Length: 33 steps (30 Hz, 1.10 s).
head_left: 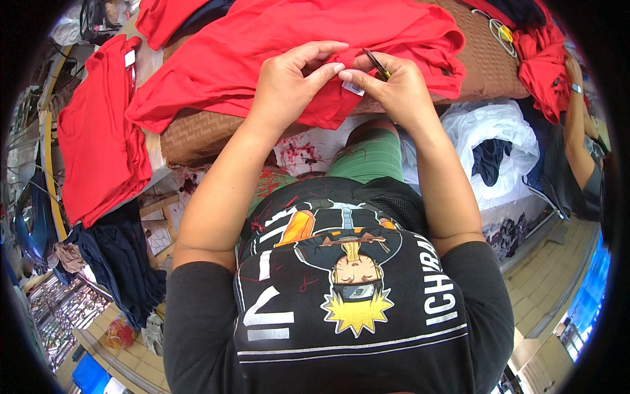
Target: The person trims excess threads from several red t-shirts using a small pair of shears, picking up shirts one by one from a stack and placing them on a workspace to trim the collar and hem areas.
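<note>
You had the red shirt [275, 39] spread over the woven stool [197, 134], just beyond your fingertips. Your left hand [289, 82] pinched a fold of its cloth between thumb and forefinger, other fingers curled under. Your right hand [390, 85] pinched the small white tag [352, 88], which sat right under the meeting fingertips of both hands, and also gripped a thin dark snipper [377, 64] poking up past the thumb. Blades were too small to tell if they were open.

Progress, judged: the tag was not yet off the shirt, so the trimming on this piece looked mid-way at best; the cut and setting the shirt aside remained. A red stack [98, 144] lay well off to the left of your left hand, likely handled pieces, though that was only a guess.

The shirt looked plain bright red, soft knit, rumpled, with folds bunched near your fingers. The tag was a tiny pale rectangle, its print unreadable.

A white bag [492, 125] sat right of your right wrist.
</note>
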{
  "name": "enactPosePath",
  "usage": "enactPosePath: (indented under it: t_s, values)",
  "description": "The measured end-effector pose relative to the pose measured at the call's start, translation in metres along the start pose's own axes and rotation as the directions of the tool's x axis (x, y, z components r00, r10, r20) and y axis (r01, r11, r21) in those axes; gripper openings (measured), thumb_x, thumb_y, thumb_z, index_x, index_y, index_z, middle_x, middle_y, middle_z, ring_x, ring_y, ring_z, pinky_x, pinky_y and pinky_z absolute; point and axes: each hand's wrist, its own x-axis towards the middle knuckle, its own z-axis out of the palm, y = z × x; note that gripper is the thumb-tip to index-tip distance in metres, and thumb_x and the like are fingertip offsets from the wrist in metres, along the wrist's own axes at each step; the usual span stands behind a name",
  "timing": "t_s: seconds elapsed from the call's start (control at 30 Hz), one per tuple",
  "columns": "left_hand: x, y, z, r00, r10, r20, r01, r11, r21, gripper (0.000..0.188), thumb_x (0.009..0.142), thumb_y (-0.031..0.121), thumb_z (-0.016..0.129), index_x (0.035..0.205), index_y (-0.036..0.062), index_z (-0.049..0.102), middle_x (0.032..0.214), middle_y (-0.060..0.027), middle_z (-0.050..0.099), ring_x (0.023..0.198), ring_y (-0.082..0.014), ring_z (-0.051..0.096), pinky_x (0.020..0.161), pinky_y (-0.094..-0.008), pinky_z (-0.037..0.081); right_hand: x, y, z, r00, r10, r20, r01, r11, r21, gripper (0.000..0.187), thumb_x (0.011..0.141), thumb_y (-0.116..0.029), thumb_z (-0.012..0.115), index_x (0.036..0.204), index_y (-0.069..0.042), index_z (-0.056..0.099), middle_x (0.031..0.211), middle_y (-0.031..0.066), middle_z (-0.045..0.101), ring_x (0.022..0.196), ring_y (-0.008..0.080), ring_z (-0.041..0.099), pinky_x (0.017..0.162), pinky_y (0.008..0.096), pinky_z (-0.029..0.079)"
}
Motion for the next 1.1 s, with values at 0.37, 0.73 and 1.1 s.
enactPosePath:
  t_s: [0.37,0.73,1.1]
  values:
    - [-0.001,0.006,-0.002,0.989,0.137,0.056,-0.148,0.940,0.308,0.024,0.082,0.011,0.070,0.105,0.0069,0.071,0.095,-0.0070,0.069,0.087,-0.0132,0.064,0.077,-0.0251,0.050,-0.007,-0.002,-0.013,0.989,-0.140,-0.044,0.142,0.988,0.065,0.018,0.091,-0.016,0.060,0.098,-0.001,0.067,0.084,0.0133,0.070,0.079,0.0181,0.067,0.072,0.0310,0.050]
    - [0.002,0.009,0.010,0.979,0.197,0.055,-0.204,0.937,0.284,0.011,0.080,0.013,0.071,0.089,0.0061,0.073,0.086,-0.0072,0.068,0.078,-0.0167,0.064,0.071,-0.0281,0.051,-0.015,-0.008,-0.025,0.990,-0.122,0.073,0.125,0.992,-0.030,0.020,0.094,-0.016,0.055,0.093,0.002,0.064,0.081,0.0138,0.067,0.073,0.0173,0.062,0.070,0.0312,0.048]
    - [0.006,0.001,0.016,0.838,0.464,0.287,-0.543,0.656,0.525,0.012,0.076,0.018,0.071,0.085,0.0103,0.071,0.085,-0.0034,0.069,0.077,-0.0224,0.065,0.070,-0.0330,0.052,-0.018,-0.005,-0.032,0.966,-0.044,0.256,-0.004,0.983,0.182,0.021,0.095,-0.018,0.054,0.092,0.002,0.060,0.078,0.0054,0.066,0.067,0.0099,0.057,0.064,0.0259,0.046]
